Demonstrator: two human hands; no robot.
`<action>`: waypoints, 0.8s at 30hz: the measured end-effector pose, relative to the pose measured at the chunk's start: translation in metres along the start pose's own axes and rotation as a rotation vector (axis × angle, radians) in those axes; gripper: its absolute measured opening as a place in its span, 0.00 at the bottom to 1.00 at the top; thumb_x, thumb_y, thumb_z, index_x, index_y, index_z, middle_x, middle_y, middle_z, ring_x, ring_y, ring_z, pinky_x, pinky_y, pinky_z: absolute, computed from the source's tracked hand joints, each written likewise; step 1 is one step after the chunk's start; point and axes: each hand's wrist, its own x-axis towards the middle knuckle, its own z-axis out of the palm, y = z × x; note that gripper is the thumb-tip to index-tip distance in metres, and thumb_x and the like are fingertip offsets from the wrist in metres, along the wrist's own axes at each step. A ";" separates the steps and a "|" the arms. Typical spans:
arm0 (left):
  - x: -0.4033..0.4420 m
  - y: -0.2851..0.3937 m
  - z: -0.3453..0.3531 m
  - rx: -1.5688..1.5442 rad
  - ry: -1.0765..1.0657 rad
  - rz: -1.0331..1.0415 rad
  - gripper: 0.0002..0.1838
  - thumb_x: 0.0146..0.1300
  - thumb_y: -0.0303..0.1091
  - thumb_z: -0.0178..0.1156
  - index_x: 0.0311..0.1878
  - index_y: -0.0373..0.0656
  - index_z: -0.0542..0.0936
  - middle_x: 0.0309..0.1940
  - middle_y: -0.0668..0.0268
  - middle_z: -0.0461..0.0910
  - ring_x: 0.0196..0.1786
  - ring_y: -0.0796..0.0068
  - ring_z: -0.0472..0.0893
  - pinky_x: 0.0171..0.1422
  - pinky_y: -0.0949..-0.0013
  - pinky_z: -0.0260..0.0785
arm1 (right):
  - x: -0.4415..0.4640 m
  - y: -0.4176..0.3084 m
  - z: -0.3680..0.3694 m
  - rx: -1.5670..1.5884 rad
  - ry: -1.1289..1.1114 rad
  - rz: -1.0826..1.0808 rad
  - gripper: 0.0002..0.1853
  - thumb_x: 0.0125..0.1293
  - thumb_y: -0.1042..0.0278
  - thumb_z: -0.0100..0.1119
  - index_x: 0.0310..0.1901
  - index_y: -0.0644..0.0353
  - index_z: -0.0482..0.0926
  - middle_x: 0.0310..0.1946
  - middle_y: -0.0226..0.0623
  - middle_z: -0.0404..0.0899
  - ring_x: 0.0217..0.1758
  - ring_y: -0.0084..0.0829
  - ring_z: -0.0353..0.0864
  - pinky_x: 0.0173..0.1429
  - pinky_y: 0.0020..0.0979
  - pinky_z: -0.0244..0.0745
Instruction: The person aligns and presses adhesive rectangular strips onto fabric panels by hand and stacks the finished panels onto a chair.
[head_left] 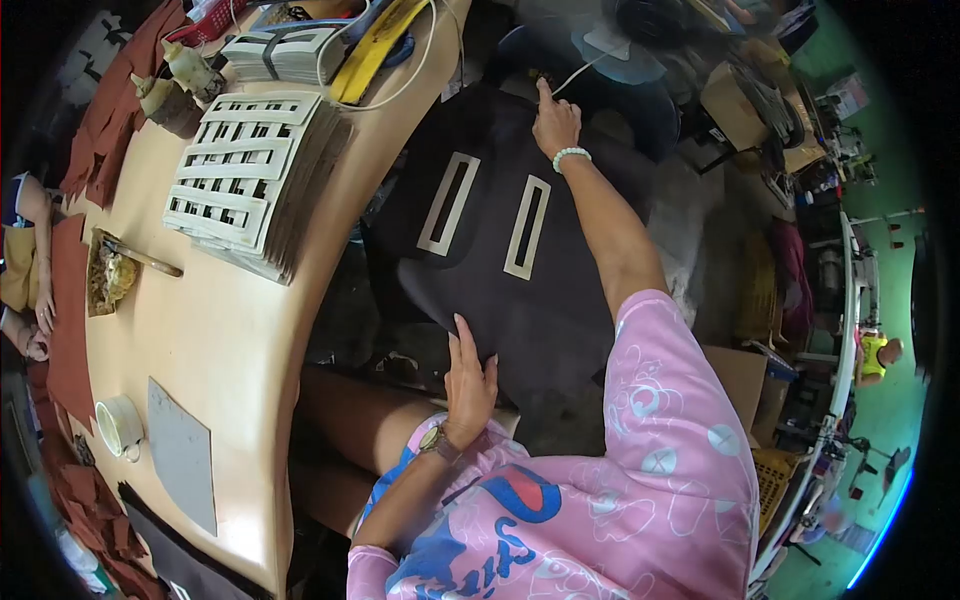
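Observation:
A large dark panel (470, 290) spreads out in front of me, with two pale rectangular frames on it. The left frame (447, 204) and the right frame (527, 227) stand side by side, slightly tilted, each around a long narrow slot. My left hand (470, 385), with a watch at its wrist, rests at the near part of the panel, fingers apart and stretched out. Farther off, my right hand (557, 125), with a beaded bracelet, is at the panel's far edge. Its index finger is extended and the other fingers are partly bent; its thumb is hidden.
On the table (250, 350) at left sit a stack of pale slotted pieces (240, 175), a glue tray with a brush (110, 272), a tape roll (119, 426) and a grey sheet (182, 455). Another person's hands (42, 325) show at far left. Cardboard boxes (735, 110) stand at right.

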 end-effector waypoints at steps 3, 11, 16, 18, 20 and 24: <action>0.003 -0.003 0.000 -0.002 -0.016 -0.018 0.44 0.58 0.24 0.58 0.72 0.39 0.42 0.65 0.34 0.53 0.60 0.35 0.66 0.55 0.56 0.70 | 0.003 -0.006 -0.001 0.036 -0.187 0.054 0.35 0.55 0.77 0.56 0.66 0.54 0.58 0.44 0.45 0.80 0.53 0.43 0.75 0.61 0.47 0.59; -0.012 -0.002 -0.035 -0.021 0.080 -0.056 0.44 0.55 0.24 0.63 0.72 0.40 0.50 0.72 0.43 0.39 0.49 0.54 0.77 0.46 0.67 0.74 | -0.023 -0.021 -0.004 -0.018 -0.084 0.177 0.42 0.54 0.75 0.59 0.69 0.54 0.50 0.66 0.47 0.56 0.71 0.52 0.51 0.69 0.59 0.42; -0.025 -0.023 -0.068 -0.072 0.247 -0.042 0.43 0.55 0.27 0.64 0.72 0.41 0.52 0.72 0.46 0.42 0.45 0.67 0.79 0.48 0.68 0.73 | -0.050 -0.031 -0.028 0.087 0.013 0.208 0.41 0.55 0.73 0.60 0.69 0.55 0.49 0.67 0.46 0.54 0.72 0.53 0.48 0.70 0.59 0.41; -0.038 -0.023 -0.086 -0.061 0.275 -0.014 0.42 0.56 0.27 0.64 0.71 0.41 0.53 0.72 0.47 0.44 0.46 0.67 0.79 0.48 0.68 0.74 | -0.061 -0.043 -0.042 0.165 0.066 0.166 0.41 0.57 0.71 0.60 0.69 0.56 0.49 0.67 0.47 0.54 0.72 0.52 0.48 0.70 0.59 0.41; -0.051 -0.028 -0.100 -0.064 0.318 0.026 0.40 0.56 0.26 0.64 0.71 0.41 0.55 0.71 0.48 0.46 0.47 0.67 0.79 0.48 0.69 0.74 | -0.068 -0.067 -0.069 0.205 0.097 0.094 0.40 0.57 0.69 0.60 0.68 0.60 0.50 0.65 0.49 0.56 0.71 0.50 0.50 0.70 0.59 0.43; -0.091 -0.040 -0.126 -0.046 0.507 0.165 0.35 0.55 0.21 0.63 0.67 0.41 0.62 0.71 0.50 0.51 0.45 0.69 0.79 0.47 0.70 0.76 | -0.079 -0.144 -0.117 0.405 0.294 -0.127 0.41 0.56 0.69 0.62 0.68 0.65 0.51 0.65 0.52 0.57 0.70 0.50 0.53 0.70 0.52 0.45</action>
